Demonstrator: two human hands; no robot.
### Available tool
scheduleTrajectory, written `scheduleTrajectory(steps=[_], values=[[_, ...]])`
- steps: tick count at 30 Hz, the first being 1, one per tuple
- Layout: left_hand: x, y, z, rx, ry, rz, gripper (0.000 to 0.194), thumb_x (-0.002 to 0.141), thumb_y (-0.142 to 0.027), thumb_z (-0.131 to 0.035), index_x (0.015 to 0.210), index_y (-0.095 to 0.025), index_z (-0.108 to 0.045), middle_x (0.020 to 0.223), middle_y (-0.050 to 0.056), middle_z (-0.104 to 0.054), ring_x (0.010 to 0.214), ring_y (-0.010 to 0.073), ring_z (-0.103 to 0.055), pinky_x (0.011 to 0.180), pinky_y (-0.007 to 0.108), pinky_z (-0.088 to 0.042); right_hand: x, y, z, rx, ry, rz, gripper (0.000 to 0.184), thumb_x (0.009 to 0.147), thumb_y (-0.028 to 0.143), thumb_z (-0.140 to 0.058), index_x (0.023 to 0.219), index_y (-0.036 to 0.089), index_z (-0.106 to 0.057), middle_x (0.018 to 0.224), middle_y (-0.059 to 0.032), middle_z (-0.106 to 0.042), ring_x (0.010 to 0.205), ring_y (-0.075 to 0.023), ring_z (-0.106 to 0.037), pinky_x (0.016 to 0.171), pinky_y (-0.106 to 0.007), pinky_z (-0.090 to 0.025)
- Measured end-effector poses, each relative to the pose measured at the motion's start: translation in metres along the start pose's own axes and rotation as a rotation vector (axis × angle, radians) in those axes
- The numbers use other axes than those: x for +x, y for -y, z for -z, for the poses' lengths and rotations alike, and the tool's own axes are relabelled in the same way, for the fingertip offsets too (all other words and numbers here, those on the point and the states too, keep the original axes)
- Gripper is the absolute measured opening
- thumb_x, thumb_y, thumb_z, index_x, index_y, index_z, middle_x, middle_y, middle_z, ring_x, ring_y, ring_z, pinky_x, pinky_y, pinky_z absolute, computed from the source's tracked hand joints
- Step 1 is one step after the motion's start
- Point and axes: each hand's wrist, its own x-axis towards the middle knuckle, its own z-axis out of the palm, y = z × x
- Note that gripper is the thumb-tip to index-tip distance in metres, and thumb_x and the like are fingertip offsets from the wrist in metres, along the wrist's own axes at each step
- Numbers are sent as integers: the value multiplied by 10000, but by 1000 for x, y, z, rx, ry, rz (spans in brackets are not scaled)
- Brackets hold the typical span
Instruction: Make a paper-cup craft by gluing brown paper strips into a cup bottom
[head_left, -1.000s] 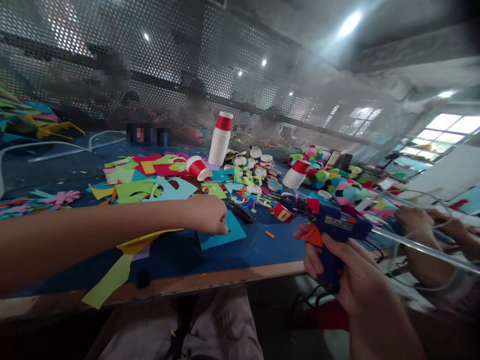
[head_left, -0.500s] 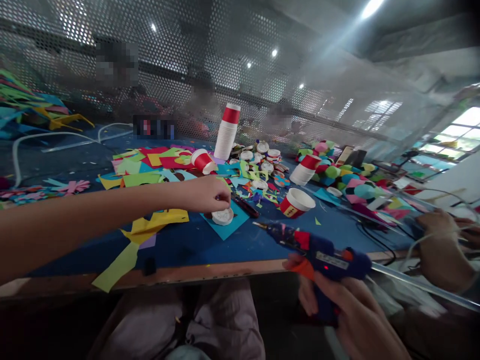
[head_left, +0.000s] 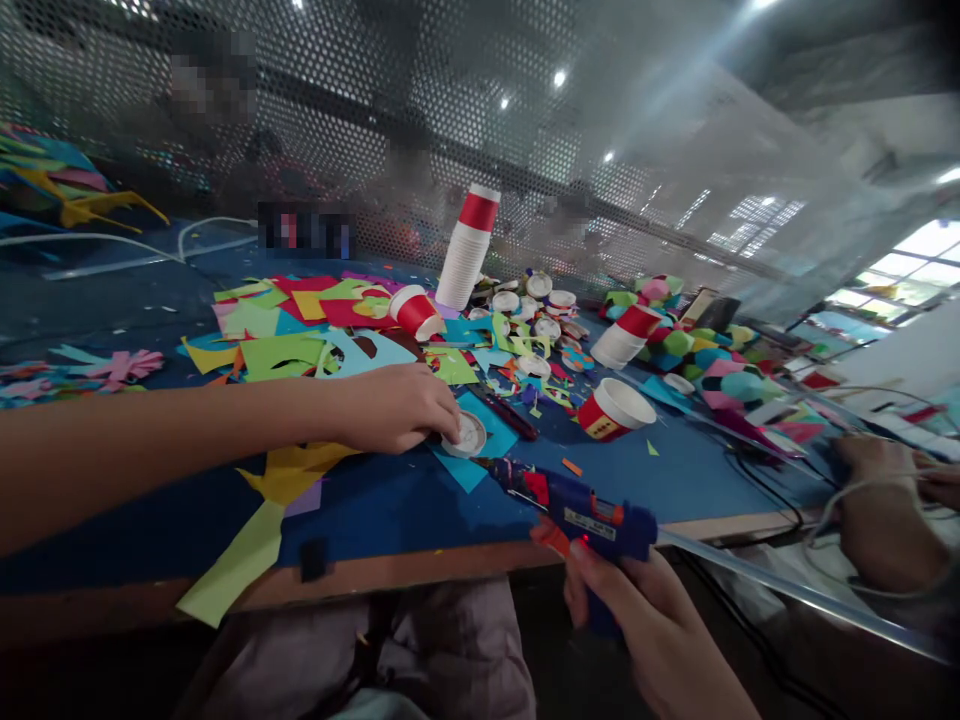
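Observation:
My left hand rests on the blue table with its fingers pinched on a small white round disc, tilting it up off a light blue paper square. My right hand grips the handle of a blue hot glue gun with an orange trigger. Its nozzle points left toward the disc and stops just short of it. A clear glue stick sticks out of the gun's back to the right.
Coloured paper scraps cover the table's middle. A tall stack of red-and-white paper cups stands behind, with single cups and cut white discs around. Paper balls lie right. Another person's hands work at the right edge.
My left hand lifted off the blue paper, uncovering the white disc, and now pinches it. My right hand brought the glue gun down and left, toward the disc.

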Motion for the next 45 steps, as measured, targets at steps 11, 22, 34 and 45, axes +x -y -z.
scheduleTrajectory(steps=[11, 22, 34, 45], values=[[7, 6, 2, 98, 62, -82, 307, 793, -62, -592, 1007, -240, -721, 1099, 17, -759, 985, 210, -686, 928, 370, -374, -4, -11, -6, -77, 13, -89, 426, 849, 581, -636, 682, 190, -668, 642, -52, -652, 627, -200, -622, 606, -290, -528], [11, 13, 0, 41, 49, -74, 345, 764, -52, -596, 984, -268, -749, 1071, -12, -766, 835, 180, -678, 804, 330, -400, -18, 10, -50, -34, -209, -29, 411, 856, 571, -634, 710, 186, -633, 553, 6, -520, 581, -148, -492, 600, -272, -441], [11, 16, 0, 23, 63, -9, 405, 740, -26, -587, 995, -289, -762, 1083, -24, -771, 851, 166, -664, 876, 367, -303, -24, 10, -56, -136, -177, 6, 478, 924, 536, -571, 595, 191, -536, 570, -3, -511, 537, -111, -437, 477, -257, -285], [11, 17, -2, 18, 42, -11, 411, 749, -55, -567, 996, -313, -771, 1092, -25, -773, 937, 178, -672, 843, 342, -348, -20, 2, -52, -357, -144, 149, 426, 959, 448, -541, 629, 180, -569, 579, -10, -548, 551, -127, -488, 486, -242, -349]])
